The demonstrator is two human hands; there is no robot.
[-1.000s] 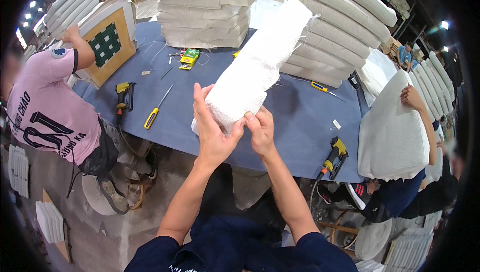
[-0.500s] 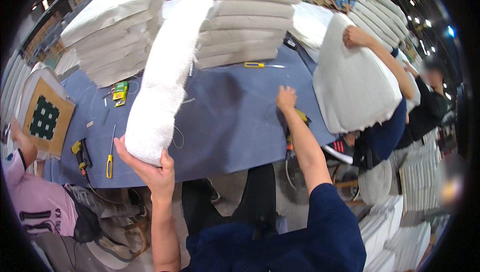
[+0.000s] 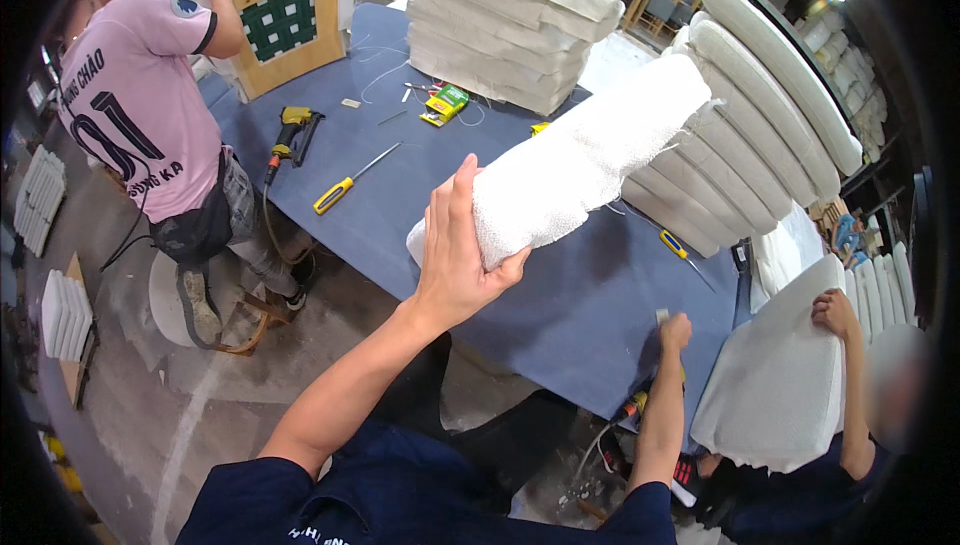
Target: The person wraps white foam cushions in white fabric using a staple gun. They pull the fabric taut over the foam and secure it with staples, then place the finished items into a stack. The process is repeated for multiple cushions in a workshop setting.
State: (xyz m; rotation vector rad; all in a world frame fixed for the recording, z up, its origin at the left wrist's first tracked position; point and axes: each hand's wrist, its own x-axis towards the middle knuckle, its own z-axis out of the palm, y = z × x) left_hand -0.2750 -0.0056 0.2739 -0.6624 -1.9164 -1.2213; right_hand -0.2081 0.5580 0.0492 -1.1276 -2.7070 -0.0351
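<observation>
A long white fabric-covered cushion (image 3: 590, 160), with frayed threads along one edge, is raised over the blue-grey table and slants up to the right. My left hand (image 3: 455, 255) grips its near end, thumb below and fingers on top. Low over the table's right part, my right hand (image 3: 676, 331) is closed on a small pale piece (image 3: 662, 316) whose kind I cannot make out. Just beneath my right forearm lies a yellow-and-black air stapler (image 3: 632, 407) with a hose, partly hidden.
Cushion stacks (image 3: 510, 30) line the blue-grey table's (image 3: 380, 175) far side. A second stapler (image 3: 293, 135), a screwdriver (image 3: 345, 185) and a green-yellow box (image 3: 443, 105) lie leftward; another screwdriver (image 3: 680, 250) is rightward. Co-workers hold a wooden-framed panel (image 3: 290, 30) and a white cushion (image 3: 775, 375).
The view has turned leftward. The cushion in my left hand now leans further right. My right hand, earlier with its fingers on the table, has closed on a small pale piece.
</observation>
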